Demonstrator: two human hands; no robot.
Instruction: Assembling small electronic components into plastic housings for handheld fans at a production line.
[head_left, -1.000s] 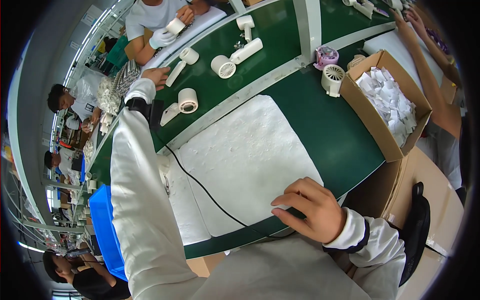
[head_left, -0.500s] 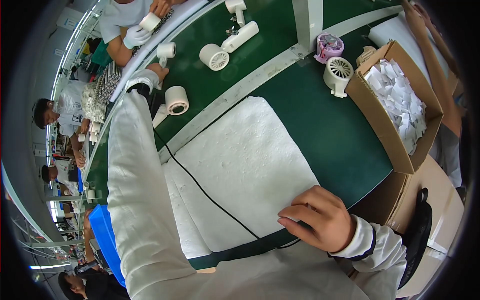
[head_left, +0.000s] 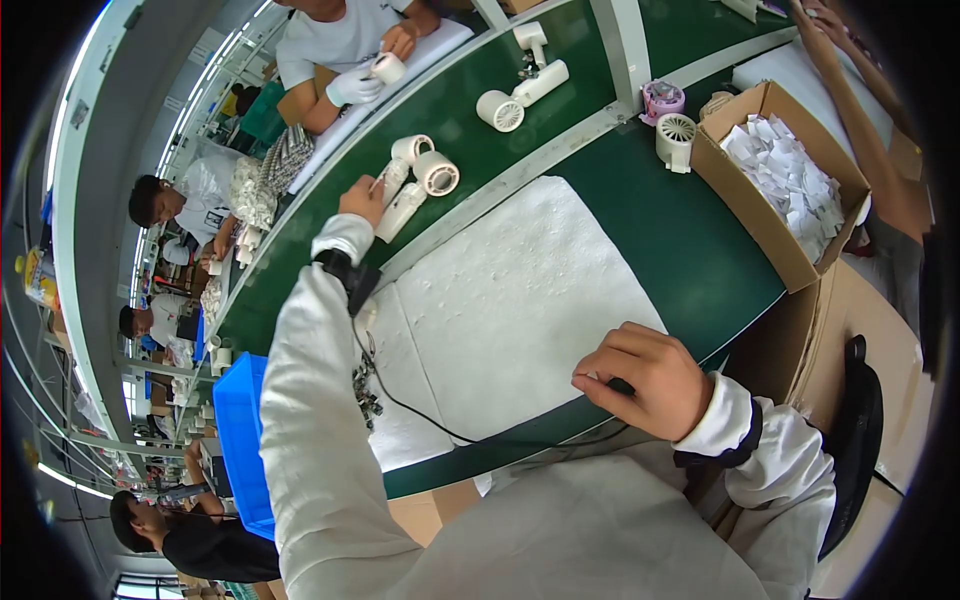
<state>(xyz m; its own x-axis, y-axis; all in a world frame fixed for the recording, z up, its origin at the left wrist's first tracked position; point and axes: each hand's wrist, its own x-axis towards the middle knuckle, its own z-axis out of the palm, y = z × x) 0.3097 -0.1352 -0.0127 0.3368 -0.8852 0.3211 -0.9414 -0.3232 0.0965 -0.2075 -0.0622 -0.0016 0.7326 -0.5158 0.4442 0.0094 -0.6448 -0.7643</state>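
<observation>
My left hand (head_left: pixel 362 200) reaches across the green bench, its fingers closed at the handle of a white handheld fan (head_left: pixel 393 178). Right beside that fan lies another white fan body (head_left: pixel 437 172) with a round, hollow head. A white foam sheet (head_left: pixel 530 290) covers the bench in front of me. Over its near right edge hovers my right hand (head_left: pixel 650 385), fingers curled and thumb against them; whatever they may hold is too small to name. A black cable (head_left: pixel 410 402) runs across the sheet from near my left wrist.
A cardboard box (head_left: pixel 745 215) of white paper slips stands at the right, near a white fan head (head_left: pixel 676 140) and a pink round part (head_left: pixel 661 99). More fan parts (head_left: pixel 500 111) lie beyond the metal rail (head_left: pixel 540 140). Left are a blue bin (head_left: pixel 240 440) and small metal pieces (head_left: pixel 366 390). Co-workers sit opposite.
The view has shifted left. My left hand has brought the handheld fan closer, alongside the other fan body. My right thumb and fingers have drawn together.
</observation>
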